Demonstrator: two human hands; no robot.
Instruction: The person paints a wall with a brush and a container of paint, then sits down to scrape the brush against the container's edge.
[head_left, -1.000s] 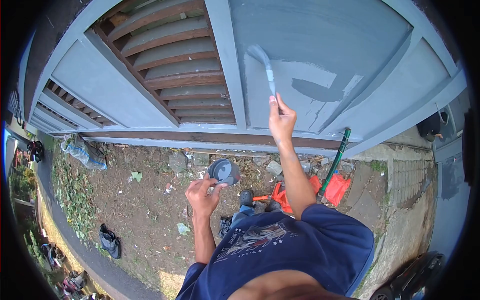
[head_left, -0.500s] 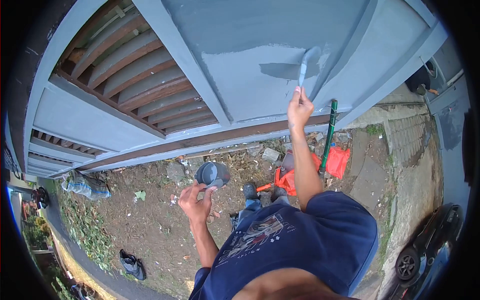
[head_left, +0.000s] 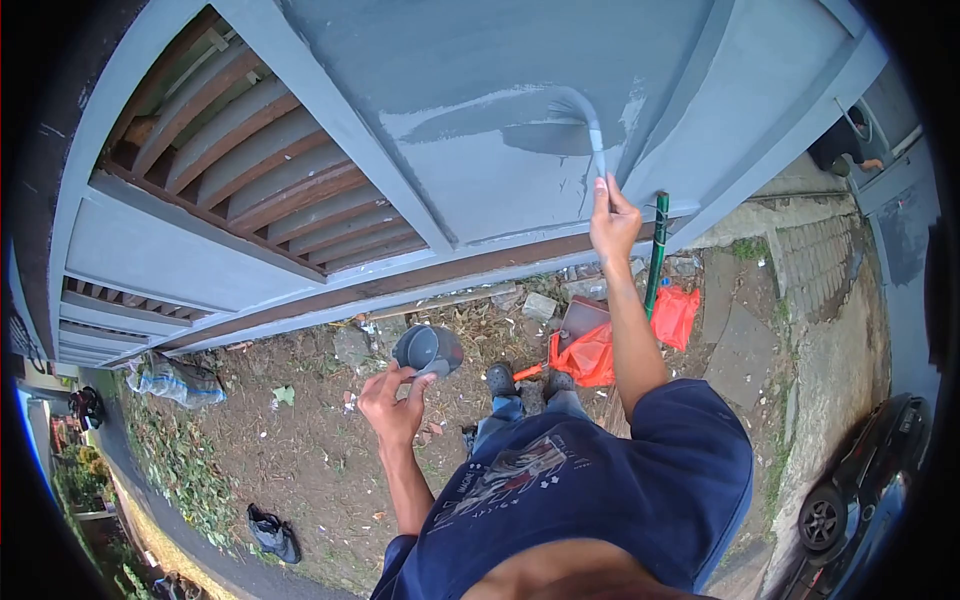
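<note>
My right hand [head_left: 613,225] is closed around the handle of a paintbrush [head_left: 596,140]. The brush head bends leftward against the grey wall panel [head_left: 480,195], beside a darker wet patch of paint [head_left: 545,140]. Darker grey paint covers the panel's upper part, with a lighter area below it. Lower and to the left, my left hand [head_left: 393,405] grips the rim of a small grey paint bucket [head_left: 430,350], thumb and fingers pinched over its edge. The bucket is tilted so that its opening shows; how much paint it holds is hard to make out.
Slatted louvres [head_left: 270,160] fill the wall to the left. A green pole [head_left: 658,250] stands near my right forearm, by orange plastic bags [head_left: 585,358]. Stones [head_left: 540,306] line the wall base. A black car [head_left: 860,490] is at lower right; another person [head_left: 838,150] is at far right.
The brush has swept leftward, its head now bent to the left. Darker paint covers more of the lighter area's upper edge. My left hand still holds the bucket in nearly the same place.
</note>
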